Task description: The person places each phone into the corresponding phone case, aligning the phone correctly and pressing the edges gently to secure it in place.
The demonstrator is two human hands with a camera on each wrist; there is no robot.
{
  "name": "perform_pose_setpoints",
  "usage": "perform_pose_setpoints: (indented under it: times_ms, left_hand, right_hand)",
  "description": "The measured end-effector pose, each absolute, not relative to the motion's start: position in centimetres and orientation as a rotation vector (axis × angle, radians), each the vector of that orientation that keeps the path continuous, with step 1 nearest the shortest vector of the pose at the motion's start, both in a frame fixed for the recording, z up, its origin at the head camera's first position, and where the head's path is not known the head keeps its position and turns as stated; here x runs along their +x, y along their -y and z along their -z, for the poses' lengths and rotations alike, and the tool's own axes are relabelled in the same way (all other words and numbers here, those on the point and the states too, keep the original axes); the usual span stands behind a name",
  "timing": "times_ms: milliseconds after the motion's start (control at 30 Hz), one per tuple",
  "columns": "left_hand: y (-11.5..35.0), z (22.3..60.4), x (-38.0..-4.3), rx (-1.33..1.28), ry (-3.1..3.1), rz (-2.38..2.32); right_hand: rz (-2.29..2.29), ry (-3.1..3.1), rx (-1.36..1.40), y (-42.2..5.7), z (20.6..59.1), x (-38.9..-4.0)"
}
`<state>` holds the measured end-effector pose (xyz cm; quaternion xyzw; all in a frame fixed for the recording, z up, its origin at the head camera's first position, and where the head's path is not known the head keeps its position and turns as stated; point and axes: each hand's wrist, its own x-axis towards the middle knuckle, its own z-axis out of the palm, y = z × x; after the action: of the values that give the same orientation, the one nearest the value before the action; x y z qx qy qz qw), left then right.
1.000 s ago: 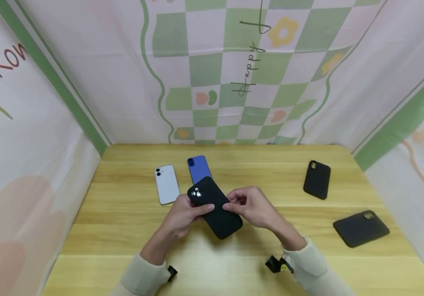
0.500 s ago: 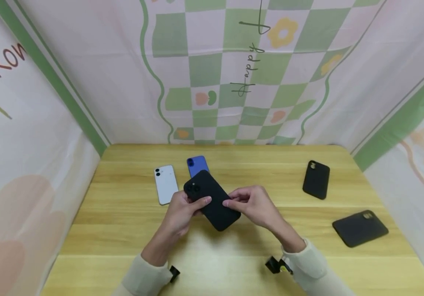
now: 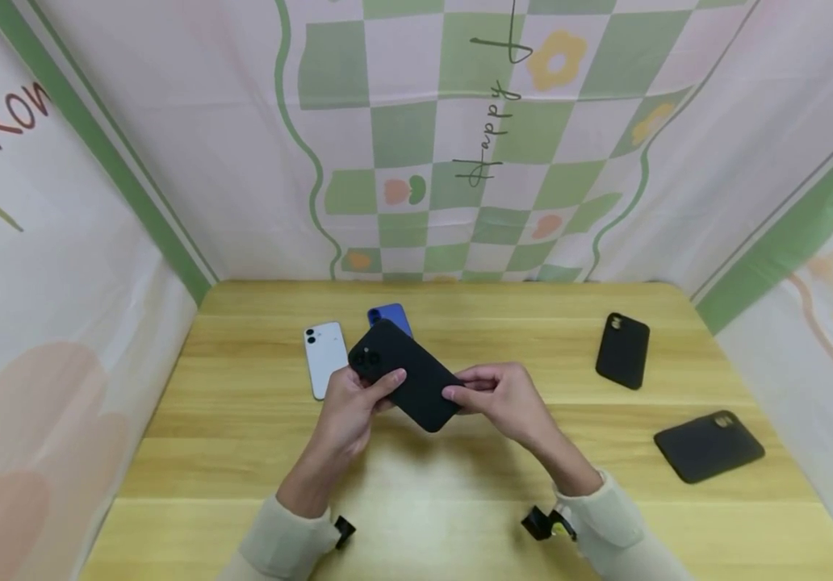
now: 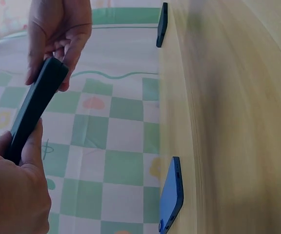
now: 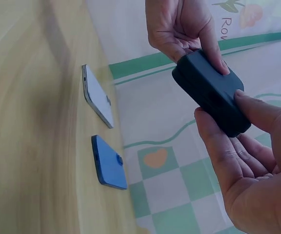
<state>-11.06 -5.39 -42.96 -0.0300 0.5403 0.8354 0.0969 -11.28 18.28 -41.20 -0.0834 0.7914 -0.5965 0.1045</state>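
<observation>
A phone in a black case (image 3: 416, 375) is held above the table, back side up and tilted, in the head view. My left hand (image 3: 349, 410) grips its camera end, thumb across the back. At the other end my right hand (image 3: 507, 403) pinches the corner between thumb and fingers. Both wrist views show the held phone edge-on, thick and dark; its screen side is hidden. Nearest to my left hand lies a white phone (image 3: 325, 355). A blue phone (image 3: 392, 316) sits just behind the held one, which partly covers it in the head view.
Two black phone cases lie on the right of the wooden table (image 3: 242, 476): one case (image 3: 622, 351) toward the back, the other case (image 3: 709, 448) nearer the right edge. Patterned cloth walls (image 3: 402, 137) enclose the table at the back and sides.
Both hands have raised the cased phone slightly and moved it left and away from me, turning it a little. The glare on its lenses is gone. The phones and cases on the table stay put.
</observation>
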Motion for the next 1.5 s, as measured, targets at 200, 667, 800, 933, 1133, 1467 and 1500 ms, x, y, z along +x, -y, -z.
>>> perform_pose_setpoints:
  times_ms: [200, 667, 800, 933, 1133, 1467, 1500]
  left_hand:
    - [5.2, 42.6, -10.7, -0.089, -1.605, -2.500]
    - [5.3, 42.3, -10.5, -0.063, -1.550, -2.541]
    - [5.3, 42.3, -10.4, -0.062, -1.550, -2.539]
    - [5.2, 42.4, -10.4, -0.070, -1.547, -2.546]
    - [5.1, 42.6, -10.5, -0.089, -1.512, -2.549]
    - [5.3, 43.0, -10.4, -0.109, -1.477, -2.526]
    - [5.3, 43.0, -10.4, -0.108, -1.478, -2.520]
  right_hand:
    - [1.878, -2.213, -0.195, -18.4, 41.5, -11.4]
    - [1.907, -2.235, -0.259, -18.7, 41.6, -11.1]
    - [1.917, -2.236, -0.274, -18.6, 41.6, -11.0]
    - [1.932, -2.257, -0.290, -18.6, 41.9, -10.9]
    - [1.960, -2.274, -0.292, -18.6, 42.3, -10.8]
    - [1.942, -2.243, -0.303, -18.9, 42.6, -10.9]
    - [1.935, -2.243, -0.308, -18.9, 42.6, -10.9]
